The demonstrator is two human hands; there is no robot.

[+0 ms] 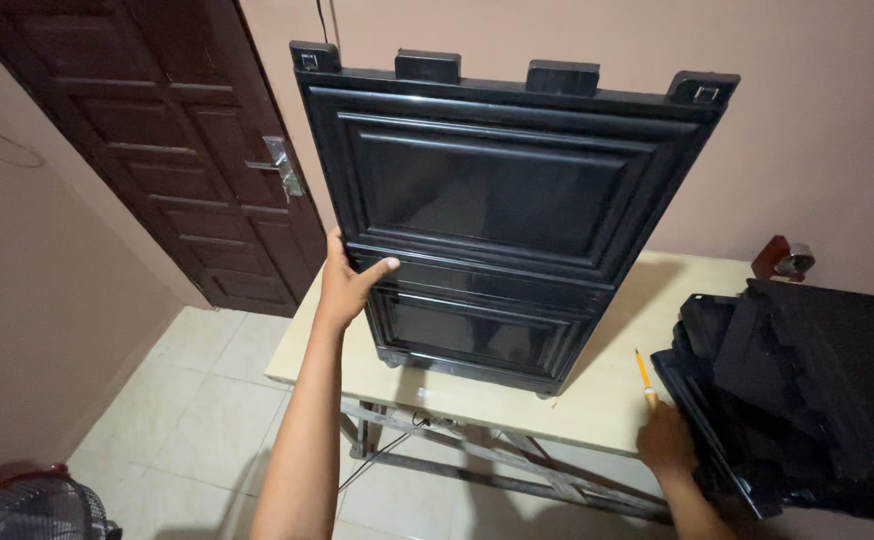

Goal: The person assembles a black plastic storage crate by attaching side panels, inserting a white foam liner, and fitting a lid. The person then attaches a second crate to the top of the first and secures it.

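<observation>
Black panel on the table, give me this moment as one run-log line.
left hand: grips upright black panel edge | right hand: on stacked black parts | pencil: on table

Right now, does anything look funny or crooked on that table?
Yes. The big black panel stands on its edge on the wooden table and leans, held only by the left hand. Beside the right hand, a pile of black parts hangs over the table's edge.
</observation>
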